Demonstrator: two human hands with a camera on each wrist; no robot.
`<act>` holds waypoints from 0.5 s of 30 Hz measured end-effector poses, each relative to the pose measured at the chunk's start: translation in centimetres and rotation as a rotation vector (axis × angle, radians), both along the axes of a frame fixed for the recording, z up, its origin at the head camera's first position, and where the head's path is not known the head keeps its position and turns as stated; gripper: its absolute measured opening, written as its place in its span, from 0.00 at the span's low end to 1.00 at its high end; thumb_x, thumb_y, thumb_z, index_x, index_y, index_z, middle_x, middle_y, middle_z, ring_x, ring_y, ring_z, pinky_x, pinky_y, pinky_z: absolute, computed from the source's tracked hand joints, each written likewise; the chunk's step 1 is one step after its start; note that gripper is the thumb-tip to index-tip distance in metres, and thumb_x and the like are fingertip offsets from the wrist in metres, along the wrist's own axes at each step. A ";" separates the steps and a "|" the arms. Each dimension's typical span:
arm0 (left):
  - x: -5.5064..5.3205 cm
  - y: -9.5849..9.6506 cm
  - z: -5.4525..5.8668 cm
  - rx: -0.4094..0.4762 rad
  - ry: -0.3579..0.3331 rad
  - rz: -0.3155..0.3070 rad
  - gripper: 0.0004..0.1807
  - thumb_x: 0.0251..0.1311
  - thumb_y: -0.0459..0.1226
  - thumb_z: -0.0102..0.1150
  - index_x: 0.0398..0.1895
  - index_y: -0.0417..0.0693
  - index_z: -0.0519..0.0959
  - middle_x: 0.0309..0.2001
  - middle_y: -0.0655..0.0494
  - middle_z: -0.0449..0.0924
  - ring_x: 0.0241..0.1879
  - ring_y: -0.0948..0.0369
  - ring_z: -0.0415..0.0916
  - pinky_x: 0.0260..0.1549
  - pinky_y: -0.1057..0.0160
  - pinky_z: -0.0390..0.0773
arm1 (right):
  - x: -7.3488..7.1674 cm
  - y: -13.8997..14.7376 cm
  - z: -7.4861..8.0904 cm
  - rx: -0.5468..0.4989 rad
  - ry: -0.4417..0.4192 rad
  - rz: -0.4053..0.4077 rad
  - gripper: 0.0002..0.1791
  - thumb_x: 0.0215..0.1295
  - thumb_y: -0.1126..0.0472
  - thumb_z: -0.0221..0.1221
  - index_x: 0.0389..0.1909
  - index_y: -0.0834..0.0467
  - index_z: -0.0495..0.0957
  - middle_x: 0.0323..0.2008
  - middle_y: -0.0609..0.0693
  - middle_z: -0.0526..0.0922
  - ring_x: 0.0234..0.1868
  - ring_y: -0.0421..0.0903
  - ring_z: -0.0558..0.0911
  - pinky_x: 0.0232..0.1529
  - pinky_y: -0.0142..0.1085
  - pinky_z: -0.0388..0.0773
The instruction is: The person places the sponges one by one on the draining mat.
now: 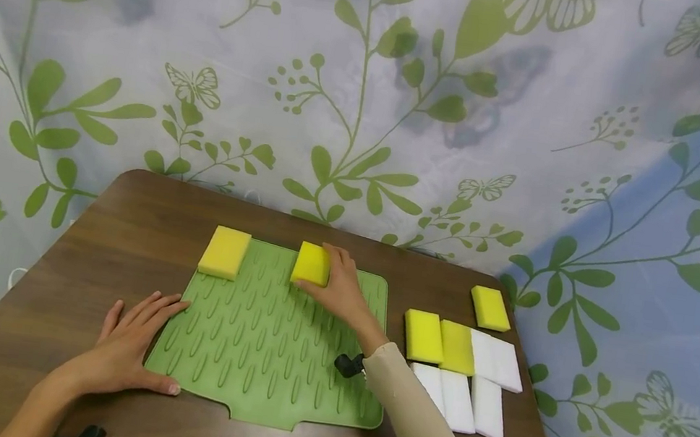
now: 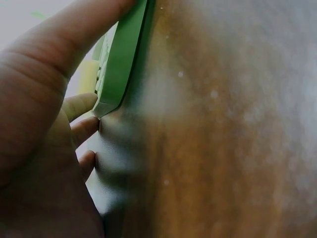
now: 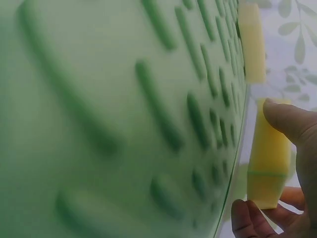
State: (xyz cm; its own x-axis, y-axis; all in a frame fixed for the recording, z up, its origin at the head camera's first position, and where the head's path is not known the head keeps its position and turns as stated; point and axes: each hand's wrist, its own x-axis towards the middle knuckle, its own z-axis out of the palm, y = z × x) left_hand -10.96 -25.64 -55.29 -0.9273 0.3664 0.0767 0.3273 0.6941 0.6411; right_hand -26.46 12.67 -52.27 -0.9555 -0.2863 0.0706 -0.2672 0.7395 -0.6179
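Observation:
My right hand (image 1: 341, 287) pinches a yellow sponge (image 1: 312, 263) between thumb and fingers, over the back part of a green ridged drying mat (image 1: 261, 353). In the right wrist view the held sponge (image 3: 270, 153) has its thumb on one end and fingertips on the other. Another yellow sponge (image 1: 225, 253) lies at the mat's back left corner. My left hand (image 1: 125, 344) rests with fingers spread at the mat's left edge. The left wrist view shows its fingertips by the mat's raised rim (image 2: 119, 64).
Right of the mat, two yellow sponges (image 1: 424, 335) lie side by side, with several white sponges (image 1: 459, 401) around them. A further yellow sponge (image 1: 490, 309) lies near the back right corner of the brown wooden table (image 1: 76, 258). A leaf-patterned curtain (image 1: 364, 104) hangs behind.

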 end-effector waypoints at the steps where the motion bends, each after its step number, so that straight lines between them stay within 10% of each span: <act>1: 0.0 0.0 0.0 -0.004 -0.001 0.000 0.72 0.38 0.68 0.84 0.86 0.55 0.58 0.84 0.40 0.55 0.83 0.30 0.46 0.72 0.17 0.28 | 0.0 -0.5 0.1 0.000 -0.002 0.003 0.56 0.65 0.37 0.73 0.86 0.51 0.55 0.80 0.56 0.63 0.67 0.57 0.72 0.59 0.52 0.78; 15: -0.1 0.0 0.0 -0.005 -0.003 0.008 0.72 0.38 0.70 0.83 0.86 0.56 0.59 0.84 0.40 0.55 0.83 0.30 0.47 0.72 0.17 0.28 | -0.2 -5.3 -0.4 0.040 -0.019 0.044 0.57 0.66 0.31 0.69 0.87 0.49 0.54 0.80 0.54 0.63 0.71 0.55 0.73 0.61 0.51 0.79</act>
